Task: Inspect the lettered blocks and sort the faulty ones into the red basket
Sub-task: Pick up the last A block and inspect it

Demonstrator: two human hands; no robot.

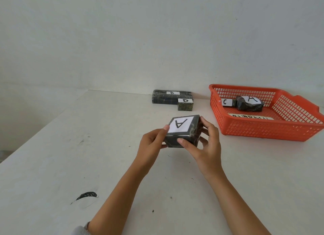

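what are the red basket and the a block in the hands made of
Red basket: looks like moulded plastic, slightly glossy; uniform colour, grid of slots in the walls. A block: dark patterned wrap with a sheen at the edges, perhaps glossy paper or film; the core is hidden. Its white label looks like matte paper.

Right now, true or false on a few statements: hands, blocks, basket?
1. The left hand and right hand both grip the held A block. True.
2. The B block and D block sit on the table, outside the red basket. True.
3. The red basket is empty. False: a second A block and a C block lie in it.
4. The red basket stands to the left of both hands. False: it stands to their right.
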